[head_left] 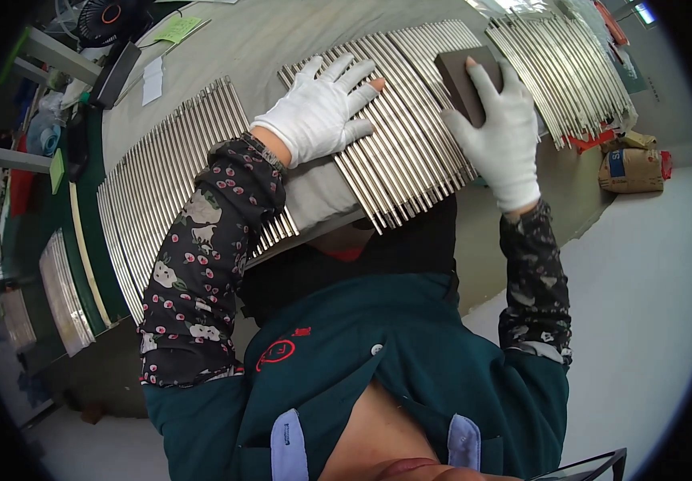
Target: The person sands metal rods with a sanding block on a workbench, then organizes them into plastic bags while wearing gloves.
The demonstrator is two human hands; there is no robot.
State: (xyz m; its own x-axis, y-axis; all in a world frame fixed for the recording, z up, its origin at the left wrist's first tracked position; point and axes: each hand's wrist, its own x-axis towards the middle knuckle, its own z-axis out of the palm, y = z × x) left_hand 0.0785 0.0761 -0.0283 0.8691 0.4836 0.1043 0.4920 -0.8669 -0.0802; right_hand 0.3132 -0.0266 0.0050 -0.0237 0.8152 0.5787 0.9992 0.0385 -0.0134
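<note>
A row of slim, shiny metal rods (406,132) lies side by side on the table in front of me. My left hand (314,116), in a white glove with some fingertips bare, rests flat with fingers spread over the left part of this row. In my right hand (502,144), gloved the same way, is a dark brown rectangular block (459,84), gripped between thumb and fingers. The block sits on the right side of the rods. My glove hides part of its right side.
Another row of metal rods (173,168) lies to the left, partly under my left forearm. A third stack (562,72) stands at the right. A black fan (109,18), a green paper (177,30) and a white slip (153,80) are at the back left. A brown sack (633,170) lies far right.
</note>
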